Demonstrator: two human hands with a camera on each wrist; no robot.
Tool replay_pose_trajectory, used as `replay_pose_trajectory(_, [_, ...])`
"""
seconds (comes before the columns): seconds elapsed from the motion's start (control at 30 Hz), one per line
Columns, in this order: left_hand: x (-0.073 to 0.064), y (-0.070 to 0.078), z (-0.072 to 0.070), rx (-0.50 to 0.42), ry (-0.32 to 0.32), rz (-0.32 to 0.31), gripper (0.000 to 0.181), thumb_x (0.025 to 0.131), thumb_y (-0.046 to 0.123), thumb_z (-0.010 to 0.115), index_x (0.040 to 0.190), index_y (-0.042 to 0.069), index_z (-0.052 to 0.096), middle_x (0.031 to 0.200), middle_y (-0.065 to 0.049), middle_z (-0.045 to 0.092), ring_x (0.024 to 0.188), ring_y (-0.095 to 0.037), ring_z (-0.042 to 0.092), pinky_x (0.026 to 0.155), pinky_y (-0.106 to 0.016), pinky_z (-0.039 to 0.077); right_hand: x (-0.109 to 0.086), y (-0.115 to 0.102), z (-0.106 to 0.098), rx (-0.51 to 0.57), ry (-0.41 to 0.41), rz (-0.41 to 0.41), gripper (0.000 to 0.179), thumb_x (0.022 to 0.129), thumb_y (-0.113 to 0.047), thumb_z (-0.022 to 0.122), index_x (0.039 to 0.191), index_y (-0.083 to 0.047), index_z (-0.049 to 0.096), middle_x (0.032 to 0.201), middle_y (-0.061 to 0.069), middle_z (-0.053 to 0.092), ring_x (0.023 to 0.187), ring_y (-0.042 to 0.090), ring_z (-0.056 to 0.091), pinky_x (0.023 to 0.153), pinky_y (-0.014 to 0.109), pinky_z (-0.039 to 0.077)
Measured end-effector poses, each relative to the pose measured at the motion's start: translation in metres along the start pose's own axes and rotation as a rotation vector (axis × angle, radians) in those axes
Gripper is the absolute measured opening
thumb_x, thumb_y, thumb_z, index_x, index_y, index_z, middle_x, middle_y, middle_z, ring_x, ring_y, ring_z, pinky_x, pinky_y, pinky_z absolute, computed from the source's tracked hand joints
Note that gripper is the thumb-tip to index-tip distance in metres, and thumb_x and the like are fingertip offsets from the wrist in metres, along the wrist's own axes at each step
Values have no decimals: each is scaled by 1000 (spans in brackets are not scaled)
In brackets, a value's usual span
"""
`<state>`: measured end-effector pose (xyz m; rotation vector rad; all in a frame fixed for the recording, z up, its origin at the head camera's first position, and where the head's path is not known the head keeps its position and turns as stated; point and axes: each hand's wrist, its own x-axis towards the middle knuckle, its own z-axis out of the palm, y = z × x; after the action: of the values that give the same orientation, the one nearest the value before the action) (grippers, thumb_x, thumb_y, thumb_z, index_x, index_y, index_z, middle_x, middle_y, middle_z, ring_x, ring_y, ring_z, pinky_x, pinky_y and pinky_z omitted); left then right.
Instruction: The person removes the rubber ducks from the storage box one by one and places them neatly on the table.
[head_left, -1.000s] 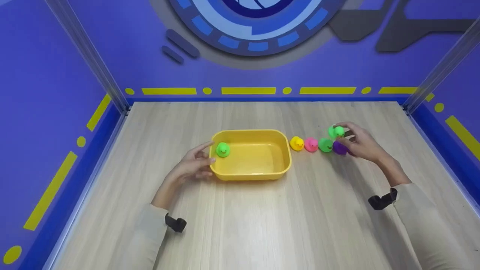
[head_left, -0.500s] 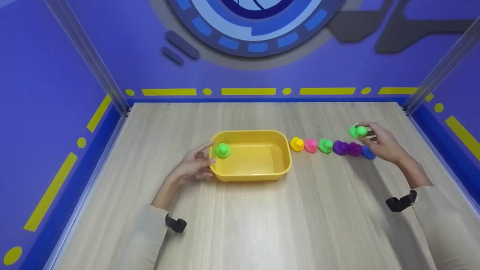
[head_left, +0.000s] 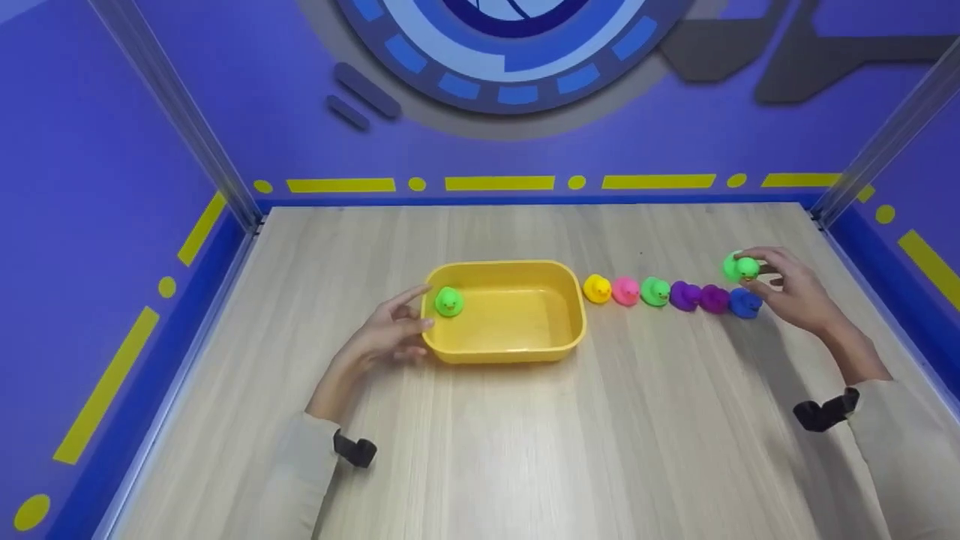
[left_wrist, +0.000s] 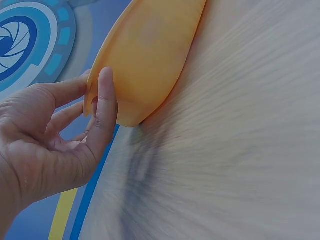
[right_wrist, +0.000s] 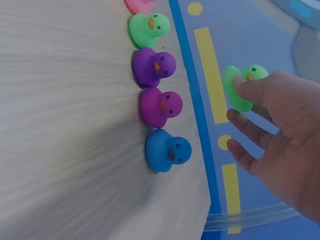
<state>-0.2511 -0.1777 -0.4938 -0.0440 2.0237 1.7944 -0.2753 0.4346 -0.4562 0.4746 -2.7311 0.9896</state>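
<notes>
My right hand (head_left: 796, 291) pinches a bright green rubber duck (right_wrist: 240, 85) between thumb and fingers, raised above the table near the right end of a row of ducks. Closest below it in the head view is a blue rubber duck (head_left: 745, 303). My left hand (head_left: 386, 330) grips the left rim of a yellow plastic tub (head_left: 504, 355), thumb on one side and fingers on the other, as the left wrist view (left_wrist: 75, 130) shows from the side. Inside the tub, at its left end, sits another green rubber duck (head_left: 449, 301).
From the tub's right side the row runs rightward: a yellow duck (head_left: 598, 289), a pink duck (head_left: 625, 291), a green duck (head_left: 655, 292), a purple duck (head_left: 685, 295), a magenta duck (head_left: 714, 298), then the blue one. Blue panels (head_left: 480, 150) wall in the wooden table (head_left: 510, 435).
My right hand has carried the green duck rightward along the row, uncovering the purple, magenta and blue ducks. The left hand has stayed at the tub's rim.
</notes>
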Motion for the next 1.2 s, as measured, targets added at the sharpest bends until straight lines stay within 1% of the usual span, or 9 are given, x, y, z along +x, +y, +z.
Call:
replay_pose_trajectory(0.1, [0, 0, 0, 8, 5, -2, 75, 94, 12, 73, 158, 27, 38, 111, -6, 47, 73, -17, 68, 67, -29, 63, -4, 6, -3, -17, 19, 15, 38, 95, 3, 67, 133, 3, 59, 129, 22, 54, 96, -24, 44, 78, -1, 32])
replay_pose_trajectory(0.37, [-1, -1, 0, 6, 18, -5, 73, 95, 12, 73, 157, 30, 40, 113, -6, 48, 75, -18, 68, 70, -32, 64, -13, 20, -11, -16, 19, 71, 37, 96, 6, 62, 133, 8, 55, 129, 31, 52, 96, -24, 39, 78, -5, 31])
replay_pose_trajectory(0.5, [0, -2, 0, -8, 14, -9, 72, 95, 11, 72, 157, 30, 40, 113, -5, 48, 75, -17, 68, 70, -32, 64, -18, 25, -13, -14, 18, 121, 38, 97, 6, 60, 135, 8, 54, 131, 30, 50, 96, -25, 38, 79, -7, 31])
replay_pose_trajectory(0.63, [0, -2, 0, -26, 7, -3, 73, 96, 8, 70, 158, 29, 38, 112, -5, 49, 75, -16, 67, 68, -29, 63, -24, 31, -12, -18, 17, 183, 40, 98, 4, 58, 137, 9, 52, 135, 33, 47, 94, -24, 38, 74, -6, 34])
replay_pose_trajectory(0.7, [1, -2, 0, -27, 5, 0, 74, 96, 8, 70, 158, 29, 38, 112, -5, 49, 74, -16, 66, 66, -27, 62, -28, 34, -11, -28, 12, 212, 41, 99, 4, 57, 138, 9, 50, 137, 35, 45, 99, -9, 52, 70, -5, 36])
replay_pose_trajectory(0.77, [1, -2, 1, -23, 5, -4, 73, 96, 8, 70, 158, 29, 38, 112, -5, 48, 74, -16, 66, 66, -27, 62, -31, 37, -10, -40, 9, 243, 42, 99, 4, 57, 139, 9, 49, 139, 37, 44, 103, 18, 63, 66, -3, 37])
replay_pose_trajectory(0.8, [1, -2, 1, -18, 4, -5, 73, 96, 9, 70, 158, 29, 39, 112, -5, 48, 74, -16, 66, 66, -27, 62, -32, 38, -10, -41, 3, 258, 42, 99, 4, 57, 140, 9, 49, 140, 38, 43, 106, 33, 63, 65, -2, 38])
replay_pose_trajectory(0.87, [1, -2, 1, -18, 4, -9, 72, 95, 9, 71, 158, 29, 39, 111, -5, 47, 74, -16, 66, 66, -27, 62, -34, 41, -9, -40, -8, 279, 43, 99, 4, 56, 141, 9, 48, 141, 39, 41, 114, 58, 53, 64, -1, 38])
replay_pose_trajectory(1.2, [0, -1, 3, -43, 14, -16, 72, 95, 9, 71, 156, 32, 41, 111, -4, 46, 74, -16, 66, 66, -28, 63, -42, 57, -6, -31, -45, 340, 45, 101, 1, 54, 144, 10, 44, 146, 42, 36, 118, 62, 49, 63, 3, 38])
